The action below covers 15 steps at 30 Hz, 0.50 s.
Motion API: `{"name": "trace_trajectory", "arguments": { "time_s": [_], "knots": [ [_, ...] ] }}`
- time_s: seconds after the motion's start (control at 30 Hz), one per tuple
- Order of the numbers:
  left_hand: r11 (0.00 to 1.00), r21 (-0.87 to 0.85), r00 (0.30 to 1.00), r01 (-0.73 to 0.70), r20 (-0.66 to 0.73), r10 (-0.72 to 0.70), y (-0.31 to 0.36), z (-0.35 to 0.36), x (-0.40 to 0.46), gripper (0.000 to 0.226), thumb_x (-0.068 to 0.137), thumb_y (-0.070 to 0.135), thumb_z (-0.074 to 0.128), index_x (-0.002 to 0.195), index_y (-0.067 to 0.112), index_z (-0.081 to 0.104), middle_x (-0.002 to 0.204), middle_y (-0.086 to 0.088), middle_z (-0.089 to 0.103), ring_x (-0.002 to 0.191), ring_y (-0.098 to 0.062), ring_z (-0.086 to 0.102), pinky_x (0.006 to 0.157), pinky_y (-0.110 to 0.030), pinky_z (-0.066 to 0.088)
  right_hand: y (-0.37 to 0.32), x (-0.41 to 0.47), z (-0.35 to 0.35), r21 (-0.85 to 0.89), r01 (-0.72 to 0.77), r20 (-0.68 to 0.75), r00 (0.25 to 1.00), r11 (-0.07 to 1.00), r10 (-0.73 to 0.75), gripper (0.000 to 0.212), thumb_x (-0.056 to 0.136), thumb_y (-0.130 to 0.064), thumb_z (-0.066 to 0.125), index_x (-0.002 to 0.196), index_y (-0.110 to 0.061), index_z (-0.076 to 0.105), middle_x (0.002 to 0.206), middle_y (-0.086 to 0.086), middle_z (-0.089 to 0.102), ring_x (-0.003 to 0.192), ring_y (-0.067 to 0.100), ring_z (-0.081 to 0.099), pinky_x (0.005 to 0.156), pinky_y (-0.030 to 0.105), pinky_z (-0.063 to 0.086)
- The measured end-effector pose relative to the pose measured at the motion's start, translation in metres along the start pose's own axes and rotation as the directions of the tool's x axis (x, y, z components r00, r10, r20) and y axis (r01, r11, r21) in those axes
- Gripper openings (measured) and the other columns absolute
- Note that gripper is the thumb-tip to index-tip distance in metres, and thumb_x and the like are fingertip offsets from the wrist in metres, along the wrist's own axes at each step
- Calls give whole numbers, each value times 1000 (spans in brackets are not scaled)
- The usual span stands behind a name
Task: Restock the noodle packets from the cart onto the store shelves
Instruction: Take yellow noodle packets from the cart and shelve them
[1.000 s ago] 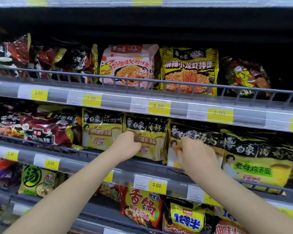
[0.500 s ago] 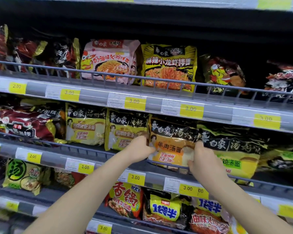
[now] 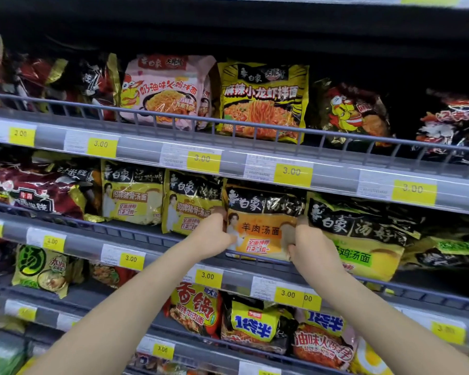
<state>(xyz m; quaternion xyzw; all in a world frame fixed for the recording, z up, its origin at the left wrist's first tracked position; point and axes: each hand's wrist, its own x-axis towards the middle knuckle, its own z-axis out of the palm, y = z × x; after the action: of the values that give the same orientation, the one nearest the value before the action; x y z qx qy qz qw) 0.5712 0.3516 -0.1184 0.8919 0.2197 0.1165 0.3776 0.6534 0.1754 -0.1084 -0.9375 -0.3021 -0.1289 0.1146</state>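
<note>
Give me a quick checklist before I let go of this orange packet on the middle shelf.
1. Both hands on the orange packet: ok. The left hand holds its left edge, the right hand its right edge.
2. Packet upright, label facing out: ok.
3. Bottom edge behind the wire rail: cannot tell; the lower edge sits right at the rail.
4. Fits its slot: ok. It stands between the yellow pork-bone packet and the green-label packet.
5. Matching price tag: cannot tell; only 3.00 is readable.
6. Clear of the shelf above: ok.
</note>
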Motion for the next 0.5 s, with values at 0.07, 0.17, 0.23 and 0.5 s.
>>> {"name": "trace_trajectory", "arguments": {
  "time_s": [0.07,0.17,0.23,0.5],
  "knots": [
    [1000,-5,1000,2,-13,-3,2,-1,-1,18,87,18,58,87,11,41,73,-3,38,64,-16,38,53,-28,28,2,-3,-2,-2,-1,-4,1000,1000,1,26,94,-12,49,119,-5,42,102,12,66,92,32,65,65,32,44],
    [999,45,995,11,-100,-7,8,1,-3,22,87,15,56,77,11,37,70,-3,38,61,-15,37,50,-28,27,11,-12,-10,23,20,0,1000,1000,-20,23,94,-26,54,106,-10,42,100,10,64,90,30,64,62,31,44],
    [993,115,979,6,-205,18,18,4,-8,21,88,15,55,81,9,36,75,-10,47,62,-18,43,49,-30,32,24,-20,-18,11,25,-39,999,1000,-25,26,94,-30,52,107,-10,42,88,7,60,78,29,59,54,29,38],
    [907,301,922,-293,-163,352,79,53,-34,29,90,21,49,117,10,47,113,-8,49,96,-28,55,81,-42,48,105,-43,-39,-215,-130,-121,987,968,106,16,96,-27,44,95,-12,40,72,2,51,73,29,58,51,30,33]
  ]
}}
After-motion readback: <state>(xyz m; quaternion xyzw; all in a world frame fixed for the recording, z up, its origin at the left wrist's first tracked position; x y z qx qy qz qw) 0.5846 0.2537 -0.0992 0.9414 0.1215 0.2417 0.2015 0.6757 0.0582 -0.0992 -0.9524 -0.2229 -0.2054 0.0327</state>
